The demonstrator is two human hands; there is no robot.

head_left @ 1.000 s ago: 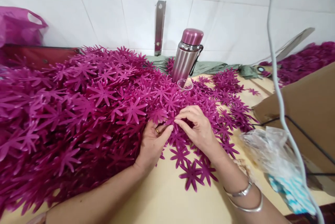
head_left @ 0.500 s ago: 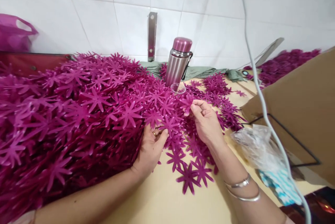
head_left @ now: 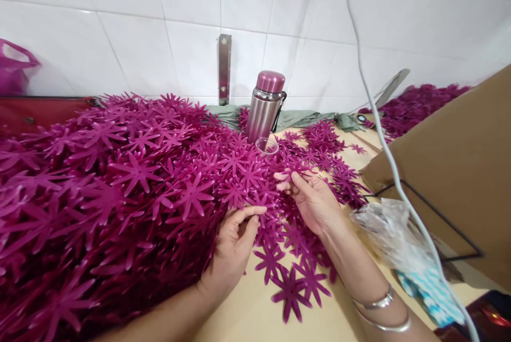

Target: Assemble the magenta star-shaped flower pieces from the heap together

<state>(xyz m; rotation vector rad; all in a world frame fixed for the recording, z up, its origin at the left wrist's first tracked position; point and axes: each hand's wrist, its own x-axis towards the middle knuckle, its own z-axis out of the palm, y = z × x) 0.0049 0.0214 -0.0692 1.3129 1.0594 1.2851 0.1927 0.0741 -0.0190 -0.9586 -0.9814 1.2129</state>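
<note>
Magenta flower-shaped pieces [head_left: 138, 171] with long narrow petals form a big heap on the left and spill toward the middle. My right hand [head_left: 317, 203] pinches one flower piece [head_left: 297, 171] between thumb and fingers, just above the smaller pile. At the heap's right edge, my left hand [head_left: 231, 243] has its thumb and index finger close together beside several flower pieces. Whether a piece is caught between those fingertips is hard to see. Some loose flower pieces [head_left: 290, 290] lie flat on the table in front of the hands.
A steel flask [head_left: 263, 115] with a pink lid stands behind the hands, beside a clear plastic cup [head_left: 266, 146]. At right are a cardboard box [head_left: 451, 171], a plastic bag [head_left: 383, 225] and a hanging white cable [head_left: 373, 102]. White tiled wall [head_left: 191, 59] closes off the back.
My right hand has turned, and its flower piece now shows nearly edge-on. My left thumb and index finger have come closer together. The whole view has shifted slightly.
</note>
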